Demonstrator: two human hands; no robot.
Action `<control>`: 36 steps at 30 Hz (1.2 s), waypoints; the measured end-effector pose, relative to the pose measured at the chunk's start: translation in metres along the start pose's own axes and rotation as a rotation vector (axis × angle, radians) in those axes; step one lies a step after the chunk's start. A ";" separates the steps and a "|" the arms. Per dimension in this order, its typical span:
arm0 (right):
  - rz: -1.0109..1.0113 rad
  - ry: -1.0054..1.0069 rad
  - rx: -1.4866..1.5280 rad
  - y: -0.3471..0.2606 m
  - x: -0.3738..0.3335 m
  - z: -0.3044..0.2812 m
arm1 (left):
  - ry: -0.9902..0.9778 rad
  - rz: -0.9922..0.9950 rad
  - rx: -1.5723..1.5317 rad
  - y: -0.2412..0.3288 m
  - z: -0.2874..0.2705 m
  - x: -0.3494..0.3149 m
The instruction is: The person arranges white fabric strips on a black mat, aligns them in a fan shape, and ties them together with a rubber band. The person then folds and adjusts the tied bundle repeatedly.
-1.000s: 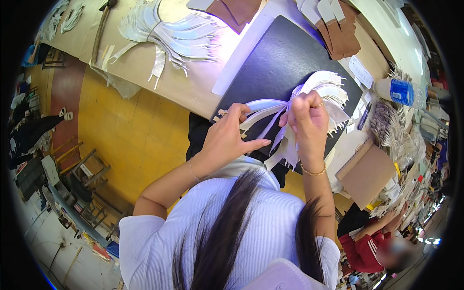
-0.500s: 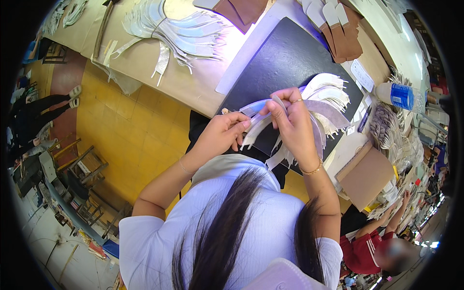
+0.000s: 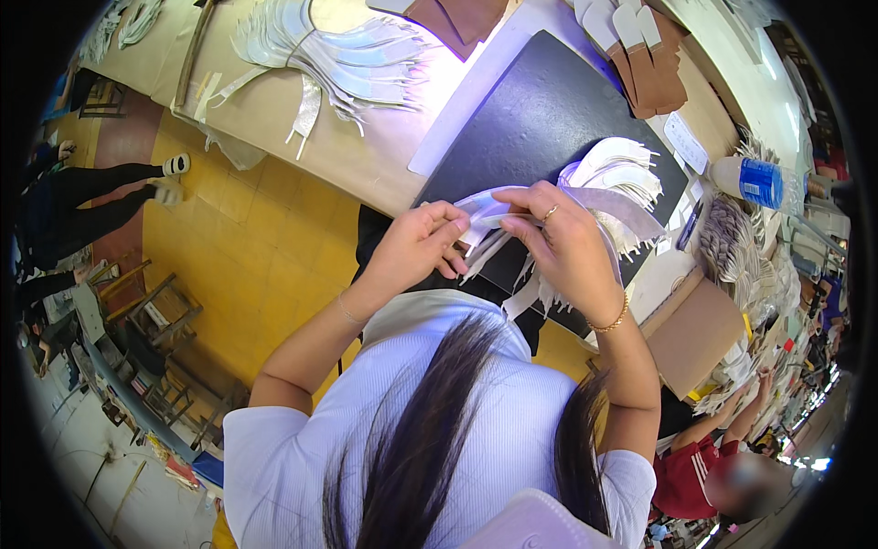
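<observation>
Over the near edge of the worktop [image 3: 302, 128], above a black mat [image 3: 549, 110], the left hand [image 3: 416, 247] and right hand [image 3: 562, 242] meet with bent wrists, their fingers [image 3: 448, 220] closed in a pinch on one curved white strip [image 3: 494, 206] from a fanned bundle of strips [image 3: 622, 174].

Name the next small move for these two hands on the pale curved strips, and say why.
Probably peel the top strip free. The left hand and right hand meet over one end of the bundle of pale curved strips, fingertips pinching together there, while the rest fans out loose over the black mat. Both hands on one end suggests a single piece is being separated from the fan.
</observation>
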State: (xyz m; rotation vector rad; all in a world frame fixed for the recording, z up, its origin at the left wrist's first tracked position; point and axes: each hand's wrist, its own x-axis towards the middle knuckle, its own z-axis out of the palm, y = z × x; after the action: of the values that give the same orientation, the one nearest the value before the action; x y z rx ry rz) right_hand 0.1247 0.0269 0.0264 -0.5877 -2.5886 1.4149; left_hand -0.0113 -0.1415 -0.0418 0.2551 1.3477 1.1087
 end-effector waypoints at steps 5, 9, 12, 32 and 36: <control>-0.068 -0.092 -0.191 0.013 -0.005 0.002 | 0.035 0.015 0.018 0.003 -0.002 0.004; -0.301 -0.014 -0.139 0.015 0.004 0.010 | 0.014 -0.037 -0.023 0.004 -0.002 0.004; -0.249 -0.121 -0.201 0.017 0.008 0.017 | -0.031 -0.059 -0.063 0.005 -0.001 0.001; 0.104 -0.179 -0.164 0.017 0.021 -0.007 | -0.117 -0.094 0.030 0.016 -0.006 0.010; 0.122 -0.192 -0.176 0.016 0.024 -0.004 | -0.132 -0.097 0.030 0.019 -0.006 0.009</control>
State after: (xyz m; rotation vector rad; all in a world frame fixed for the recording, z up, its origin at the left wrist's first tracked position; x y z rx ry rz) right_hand 0.1087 0.0474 0.0141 -0.6744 -2.8971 1.3476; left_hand -0.0274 -0.1281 -0.0362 0.2774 1.2471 0.9752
